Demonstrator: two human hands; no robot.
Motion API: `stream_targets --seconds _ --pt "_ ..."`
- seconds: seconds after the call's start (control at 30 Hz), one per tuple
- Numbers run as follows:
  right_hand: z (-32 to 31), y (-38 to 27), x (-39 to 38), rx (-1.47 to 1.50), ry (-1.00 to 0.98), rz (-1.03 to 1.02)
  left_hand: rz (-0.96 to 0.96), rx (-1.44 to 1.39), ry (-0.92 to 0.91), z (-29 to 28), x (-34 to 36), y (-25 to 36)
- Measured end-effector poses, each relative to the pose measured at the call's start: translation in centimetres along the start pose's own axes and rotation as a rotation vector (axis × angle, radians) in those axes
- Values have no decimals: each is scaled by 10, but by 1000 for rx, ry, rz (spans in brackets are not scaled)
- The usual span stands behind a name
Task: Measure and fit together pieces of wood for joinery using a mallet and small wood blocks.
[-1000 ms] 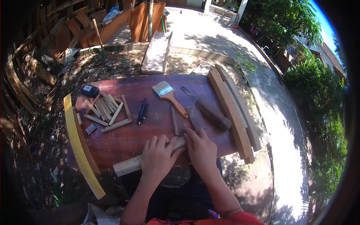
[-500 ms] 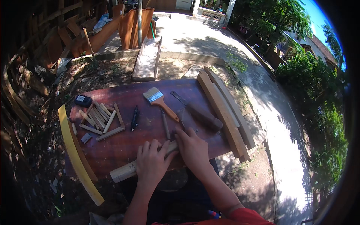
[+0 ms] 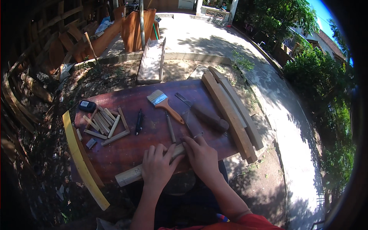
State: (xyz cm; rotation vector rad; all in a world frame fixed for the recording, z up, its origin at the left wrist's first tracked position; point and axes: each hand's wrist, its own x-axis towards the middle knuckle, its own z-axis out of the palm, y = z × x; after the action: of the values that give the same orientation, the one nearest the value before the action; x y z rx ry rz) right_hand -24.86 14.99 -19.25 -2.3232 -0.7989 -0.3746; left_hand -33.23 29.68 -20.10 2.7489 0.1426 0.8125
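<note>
A pale wooden bar (image 3: pixel 130 175) lies slantwise at the table's near edge, with a pencilled mark near its left end. My left hand (image 3: pixel 158 165) is wrapped over its middle, thumb toward the right end. My right hand (image 3: pixel 201 155) has its fingers closed at the bar's right end; whatever they pinch is hidden beneath them. Just beyond the hands are a slim dark rod-like tool (image 3: pixel 170 128), a paintbrush (image 3: pixel 166 106) with an orange-brown handle, and a tool with a thick dark wooden handle (image 3: pixel 209 118) and a narrow metal blade.
The reddish-brown table (image 3: pixel 115 153) also carries a black marker (image 3: pixel 139 122), several small sticks (image 3: pixel 103 120), a dark bottle (image 3: pixel 87 105) and a small grey block (image 3: pixel 91 143). Long timber beams (image 3: pixel 228 115) line its right side. A curved yellow strip (image 3: pixel 82 165) runs along its left edge.
The whole view has shifted slightly. Both hands stay on the wooden bar; the right hand's fingers have moved a little at its right end.
</note>
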Motion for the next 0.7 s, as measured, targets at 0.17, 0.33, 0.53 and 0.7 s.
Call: stream_targets --seconds 0.17,0.33,0.53,0.7 --pt "0 2 8 26 -36 66 9 5 -12 -1 3 4" --pt "3 8 13 11 -27 -13 -13 5 -10 1 4 3" --pt "-4 8 3 76 -31 12 -20 18 -18 1 5 4" --pt "6 15 14 17 -41 1 0 36 8 5 6 3"
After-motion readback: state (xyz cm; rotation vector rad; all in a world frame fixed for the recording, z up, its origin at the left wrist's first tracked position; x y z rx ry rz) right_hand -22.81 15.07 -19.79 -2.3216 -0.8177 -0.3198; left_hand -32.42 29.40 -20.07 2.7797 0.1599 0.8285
